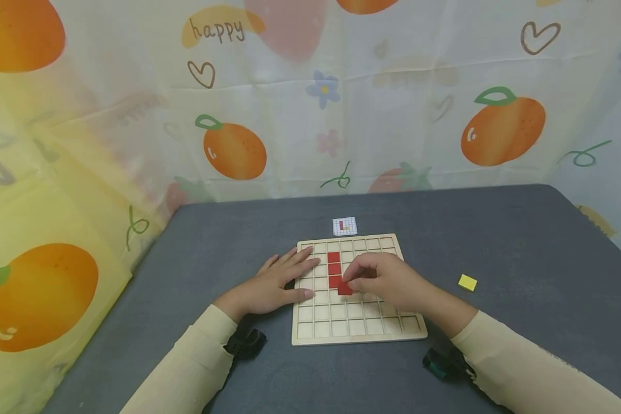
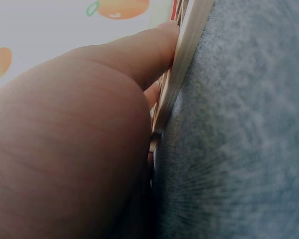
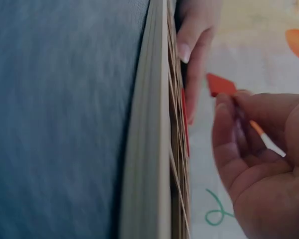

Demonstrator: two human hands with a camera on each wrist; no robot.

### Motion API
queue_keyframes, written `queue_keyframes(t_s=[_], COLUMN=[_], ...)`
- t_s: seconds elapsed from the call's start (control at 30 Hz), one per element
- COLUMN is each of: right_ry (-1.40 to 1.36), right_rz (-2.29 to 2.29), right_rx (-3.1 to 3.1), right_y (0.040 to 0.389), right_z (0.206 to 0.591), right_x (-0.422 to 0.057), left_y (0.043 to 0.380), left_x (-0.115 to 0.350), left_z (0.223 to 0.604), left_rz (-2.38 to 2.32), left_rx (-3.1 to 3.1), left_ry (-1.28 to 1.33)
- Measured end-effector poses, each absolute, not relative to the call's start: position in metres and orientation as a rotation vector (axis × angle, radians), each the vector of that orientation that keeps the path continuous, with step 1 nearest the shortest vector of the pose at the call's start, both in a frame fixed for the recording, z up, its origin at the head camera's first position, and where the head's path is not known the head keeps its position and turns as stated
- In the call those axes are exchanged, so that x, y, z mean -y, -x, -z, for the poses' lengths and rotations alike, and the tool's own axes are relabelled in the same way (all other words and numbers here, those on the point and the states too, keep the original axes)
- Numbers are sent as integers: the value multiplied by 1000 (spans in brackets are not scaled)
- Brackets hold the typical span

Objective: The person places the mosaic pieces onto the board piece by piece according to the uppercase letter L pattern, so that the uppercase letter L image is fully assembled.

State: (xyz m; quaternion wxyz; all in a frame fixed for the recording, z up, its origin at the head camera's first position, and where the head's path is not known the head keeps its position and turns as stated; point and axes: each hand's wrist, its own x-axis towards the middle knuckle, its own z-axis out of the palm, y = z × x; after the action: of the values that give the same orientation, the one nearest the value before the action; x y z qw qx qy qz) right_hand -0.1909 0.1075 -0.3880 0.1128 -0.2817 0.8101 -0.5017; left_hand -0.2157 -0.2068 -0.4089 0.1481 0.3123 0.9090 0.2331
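Observation:
A wooden grid board lies on the dark table, with red square tiles set in one column of its cells. My right hand pinches another red square tile between thumb and fingertips, just below that column. In the right wrist view this held tile is raised off the board and tilted. My left hand rests with spread, straight fingers on the board's left edge. From the left wrist, its thumb touches the board's rim.
A yellow square tile lies on the table to the right of the board. Behind the board is a small printed grid card with red and yellow marks. A patterned cloth hangs along the table's far edge.

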Motion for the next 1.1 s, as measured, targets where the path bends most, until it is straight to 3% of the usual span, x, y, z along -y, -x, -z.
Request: queue_keyframes(t_s=[1.1], right_ry=[959], right_rz=[1311], right_rx=[-2400], right_y=[187], right_z=[410], right_x=[-97], left_y=[216], left_x=[207], left_z=[409], left_rz=[-654], left_rx=[-2619], left_ry=[-884])
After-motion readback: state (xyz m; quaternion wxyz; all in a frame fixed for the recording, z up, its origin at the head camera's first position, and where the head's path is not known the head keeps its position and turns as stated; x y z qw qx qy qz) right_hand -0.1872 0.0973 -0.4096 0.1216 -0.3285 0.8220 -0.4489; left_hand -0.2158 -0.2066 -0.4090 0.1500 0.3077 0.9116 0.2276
